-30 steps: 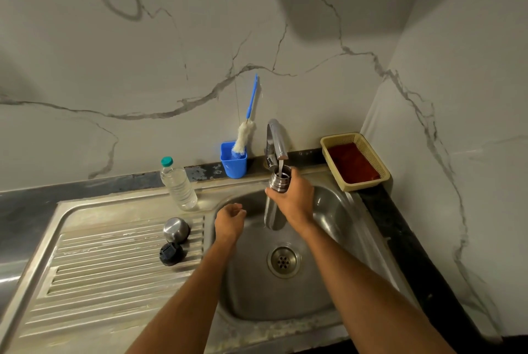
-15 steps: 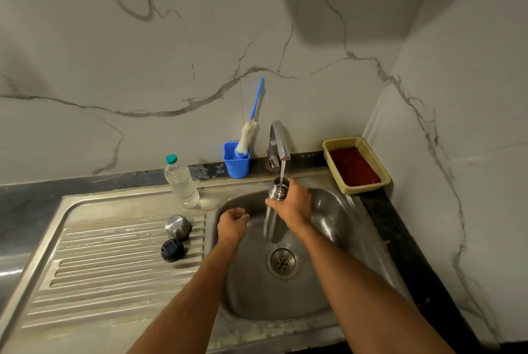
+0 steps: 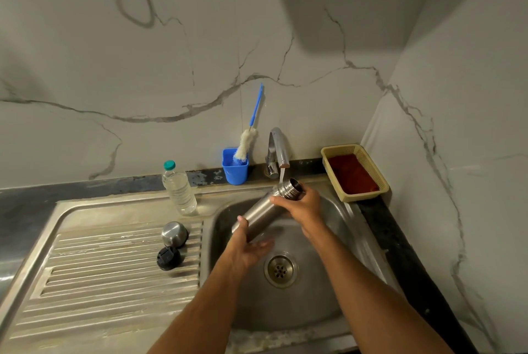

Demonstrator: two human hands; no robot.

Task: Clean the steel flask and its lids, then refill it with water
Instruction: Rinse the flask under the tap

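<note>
The steel flask (image 3: 264, 209) lies tilted over the sink basin (image 3: 328, 290), its open threaded mouth up and to the right beside the tap (image 3: 278, 150). A thin stream of water falls from the tap onto the flask's neck. My right hand (image 3: 301, 205) grips the flask just below the mouth. My left hand (image 3: 247, 248) cups the flask's bottom end, thumb along its side. The steel cup lid (image 3: 174, 234) and the black stopper lid (image 3: 168, 258) sit on the ribbed drainboard (image 3: 100, 282) left of the basin.
A clear plastic bottle (image 3: 178, 188) with a teal cap stands at the drainboard's back edge. A blue cup (image 3: 235, 166) holding a bottle brush (image 3: 248, 136) is left of the tap. A yellow basket (image 3: 354, 172) with a red cloth sits in the right corner.
The flask went from upright under the tap to tilted, bottom end swung left. My left hand, previously free and loosely curled, moved in and now holds the flask's bottom.
</note>
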